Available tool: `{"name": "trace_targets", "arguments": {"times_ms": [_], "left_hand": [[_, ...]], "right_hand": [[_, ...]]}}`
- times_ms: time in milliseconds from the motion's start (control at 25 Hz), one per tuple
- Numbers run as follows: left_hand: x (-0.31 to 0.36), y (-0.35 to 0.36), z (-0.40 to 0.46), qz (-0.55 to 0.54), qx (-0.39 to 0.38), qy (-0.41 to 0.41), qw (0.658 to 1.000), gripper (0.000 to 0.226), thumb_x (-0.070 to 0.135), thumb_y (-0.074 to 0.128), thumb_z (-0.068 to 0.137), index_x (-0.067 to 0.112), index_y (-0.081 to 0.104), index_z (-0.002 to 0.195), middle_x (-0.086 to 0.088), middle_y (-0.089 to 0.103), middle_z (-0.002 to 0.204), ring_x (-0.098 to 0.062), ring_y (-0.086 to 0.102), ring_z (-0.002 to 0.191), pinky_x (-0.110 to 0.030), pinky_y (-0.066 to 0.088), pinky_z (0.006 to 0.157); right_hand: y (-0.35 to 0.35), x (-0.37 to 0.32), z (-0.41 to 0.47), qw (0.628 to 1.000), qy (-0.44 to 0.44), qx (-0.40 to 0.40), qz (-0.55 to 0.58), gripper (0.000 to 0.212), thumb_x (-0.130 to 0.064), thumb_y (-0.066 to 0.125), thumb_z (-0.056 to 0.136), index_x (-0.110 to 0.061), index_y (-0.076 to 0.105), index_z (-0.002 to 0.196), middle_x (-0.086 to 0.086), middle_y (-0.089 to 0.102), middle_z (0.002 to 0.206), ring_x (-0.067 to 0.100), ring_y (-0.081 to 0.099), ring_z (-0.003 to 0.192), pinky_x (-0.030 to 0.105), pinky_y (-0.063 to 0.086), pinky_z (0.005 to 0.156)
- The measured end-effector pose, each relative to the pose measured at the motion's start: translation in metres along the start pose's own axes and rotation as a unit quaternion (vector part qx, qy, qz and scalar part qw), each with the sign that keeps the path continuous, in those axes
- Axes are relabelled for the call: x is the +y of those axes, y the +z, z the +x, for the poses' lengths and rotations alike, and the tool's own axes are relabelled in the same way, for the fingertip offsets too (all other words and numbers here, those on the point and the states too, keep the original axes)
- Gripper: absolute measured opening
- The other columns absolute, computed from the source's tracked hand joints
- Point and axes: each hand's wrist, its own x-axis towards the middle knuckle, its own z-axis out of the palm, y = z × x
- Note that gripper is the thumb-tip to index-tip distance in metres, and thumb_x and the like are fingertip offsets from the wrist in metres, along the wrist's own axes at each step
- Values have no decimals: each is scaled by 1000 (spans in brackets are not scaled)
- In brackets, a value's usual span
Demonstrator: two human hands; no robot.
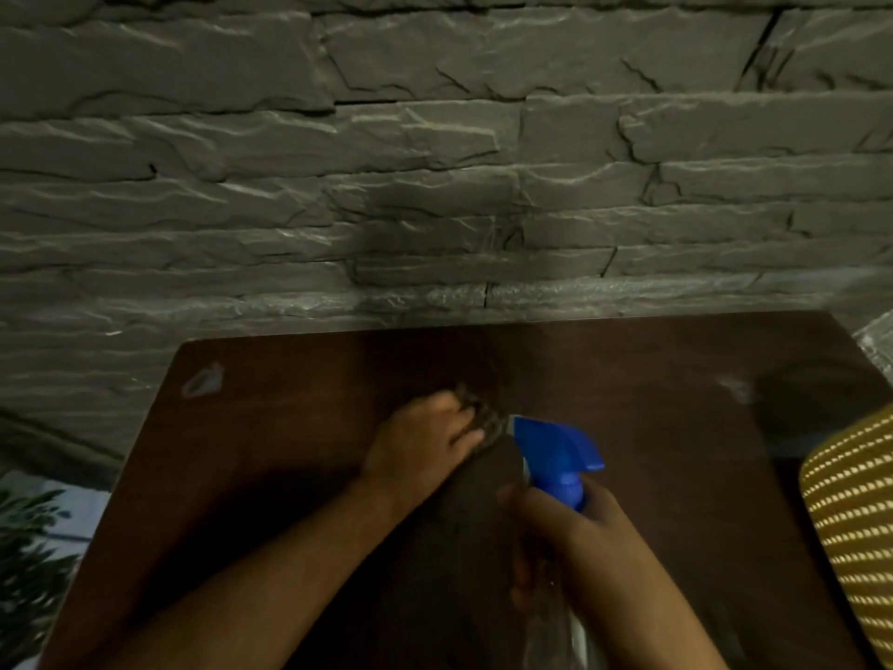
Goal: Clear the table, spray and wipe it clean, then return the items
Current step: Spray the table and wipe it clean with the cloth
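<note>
A dark brown wooden table (270, 456) fills the lower half of the view, its far edge against a stone wall. My left hand (425, 440) presses a dark cloth (488, 418) flat on the tabletop near the middle. My right hand (570, 539) grips the neck of a clear spray bottle (555, 635) with a blue trigger head (555, 452), held upright just right of the cloth, nozzle pointing right. A pale smear (203, 382) shows near the table's far left corner.
A grey stacked-stone wall (435, 162) stands right behind the table. A yellow dotted cushion or seat (855, 524) overlaps the table's right edge. Green plant leaves (29, 548) sit low at the left, beside the table.
</note>
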Motion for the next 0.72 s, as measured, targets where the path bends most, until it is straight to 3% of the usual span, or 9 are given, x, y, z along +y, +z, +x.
{"name": "trace_targets", "arguments": {"times_ms": [80, 240, 360, 440, 520, 600, 720], "left_hand": [[-34, -21, -16, 26, 26, 20, 999, 35, 48, 48, 91, 25, 73, 100, 7, 66, 99, -10, 64, 85, -17, 45, 75], [-55, -28, 65, 88, 40, -170, 981, 35, 42, 53, 94, 16, 70, 110, -4, 61, 108, -23, 61, 95, -33, 46, 78], [3, -3, 78, 24, 21, -145, 989, 30, 38, 56, 93, 15, 71, 105, -4, 61, 110, -22, 60, 95, -32, 47, 79], [21, 8, 19, -18, -17, -37, 999, 31, 40, 54, 92, 17, 70, 104, -2, 63, 105, -18, 62, 91, -25, 44, 74], [12, -6, -47, -22, -19, 0, 1000, 37, 47, 49, 90, 22, 72, 104, 5, 66, 101, -11, 64, 88, -19, 44, 73], [-15, -22, -58, 7, -6, -3, 1000, 33, 47, 55, 89, 24, 74, 101, 7, 68, 99, -11, 67, 86, -20, 47, 73], [-36, -26, 12, 55, 21, -107, 992, 32, 41, 55, 94, 18, 70, 110, -2, 64, 106, -20, 63, 92, -29, 45, 76]], "right_hand": [[-4, -1, -5, 1000, 3, -11, 1, 28, -25, 71, 78, -11, 57, 98, 12, 59, 58, 26, 59, 51, 32, 52, 52], [-4, 1, -10, 1000, -13, -1, -5, 33, -28, 73, 70, -10, 58, 94, 14, 58, 65, 27, 58, 56, 39, 56, 58], [-2, 11, -10, 999, -30, 19, -15, 31, -28, 71, 70, -8, 59, 91, 12, 58, 59, 27, 57, 52, 48, 56, 64], [-2, 13, -15, 999, -23, 12, -19, 31, -30, 71, 70, -9, 60, 90, 11, 60, 57, 27, 59, 52, 49, 56, 64], [-3, 11, -23, 1000, -18, -11, -7, 34, -33, 72, 70, -9, 60, 92, 11, 61, 59, 26, 59, 52, 43, 54, 60], [-5, 9, -24, 999, -25, -24, 13, 40, -36, 73, 70, -6, 58, 93, 12, 58, 61, 26, 57, 53, 38, 53, 57], [-2, 10, -25, 998, -54, -27, 11, 31, -32, 70, 74, -8, 55, 86, 11, 55, 59, 23, 55, 50, 34, 52, 53]]}}
